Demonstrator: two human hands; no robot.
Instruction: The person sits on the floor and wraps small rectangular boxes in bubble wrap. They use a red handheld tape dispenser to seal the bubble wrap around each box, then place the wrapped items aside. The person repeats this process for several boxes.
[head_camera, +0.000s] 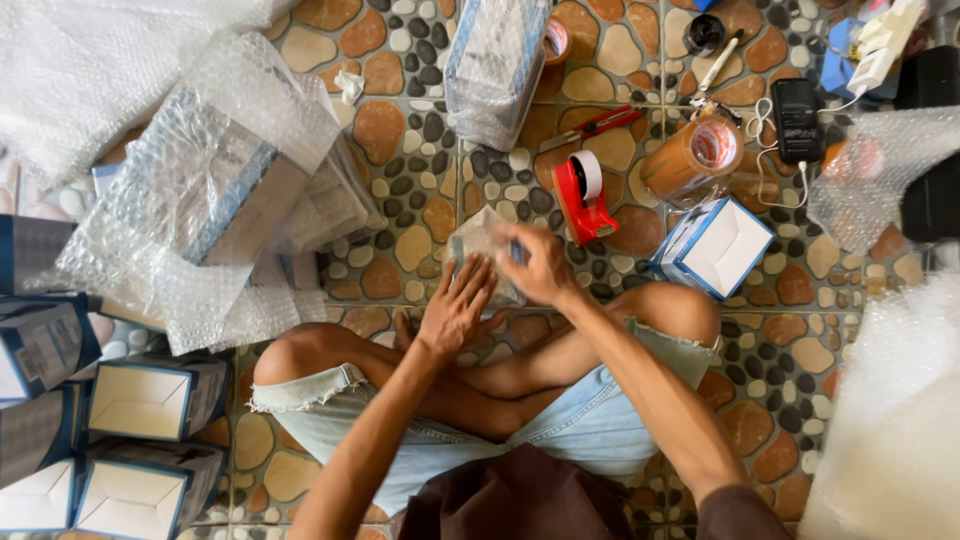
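Note:
I sit cross-legged on a pebble-pattern tile floor. A small item wrapped in bubble wrap (478, 242) lies on the floor just in front of my legs. My left hand (455, 305) rests flat on its near side, fingers spread. My right hand (535, 265) grips its right end, fingers curled over the wrap and blurred. A red tape dispenser (582, 195) with a white roll stands just beyond my right hand.
Bubble-wrapped boxes (225, 175) pile up at left, another bubble-wrapped parcel (495, 60) at top. Open blue-and-white boxes (150, 400) stack at lower left; one open box (715, 245) lies right. Brown tape rolls (690, 155), a phone (797, 118), a red cutter (595, 125) and bubble wrap sheets (890, 410) surround me.

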